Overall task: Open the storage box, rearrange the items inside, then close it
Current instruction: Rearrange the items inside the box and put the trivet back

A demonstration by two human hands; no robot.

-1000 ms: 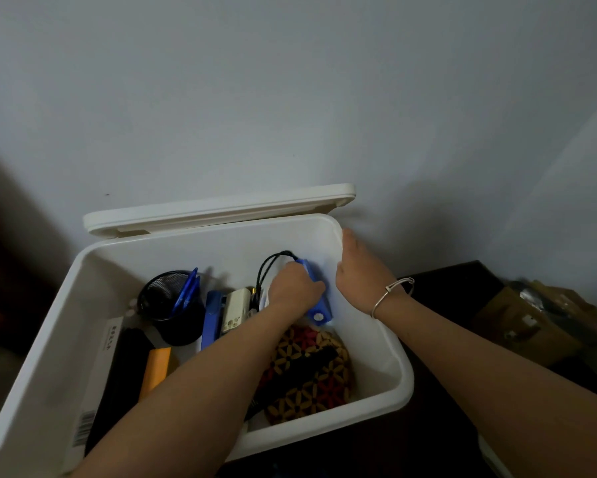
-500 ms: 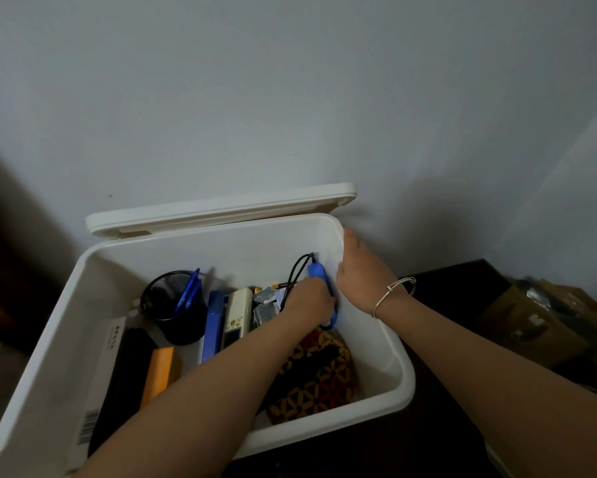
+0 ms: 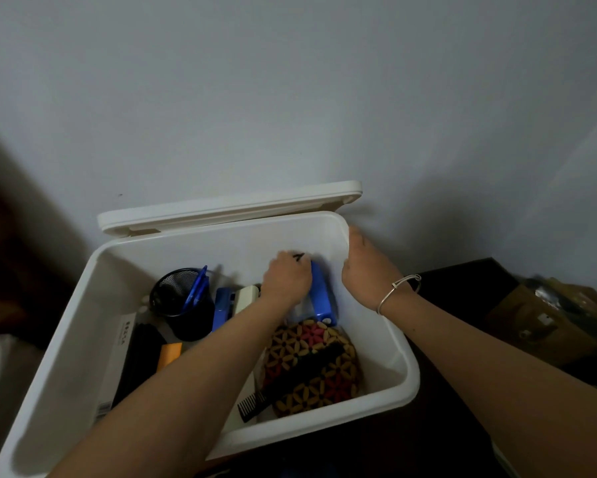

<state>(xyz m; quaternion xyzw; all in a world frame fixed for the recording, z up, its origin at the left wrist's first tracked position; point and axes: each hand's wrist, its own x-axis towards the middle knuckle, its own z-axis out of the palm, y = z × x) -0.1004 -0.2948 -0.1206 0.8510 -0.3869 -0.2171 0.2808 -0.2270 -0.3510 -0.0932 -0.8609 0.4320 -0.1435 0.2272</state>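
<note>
I see a box (image 3: pixel 241 243) of smooth, matt white plastic. The pen cup (image 3: pixel 179 298) is black wire mesh, the pouch (image 3: pixel 310 367) looks beaded, the blue case (image 3: pixel 323 298) is glossy plastic, the bracelet (image 3: pixel 398 288) bright metal.

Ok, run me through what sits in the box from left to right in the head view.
White carton with barcode → black mesh pen cup → blue flat item → cream device → left hand → the blue gadget it grips → right hand.

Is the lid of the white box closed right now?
No, the lid stands raised behind the storage box while the left hand grips a blue gadget inside.
</note>
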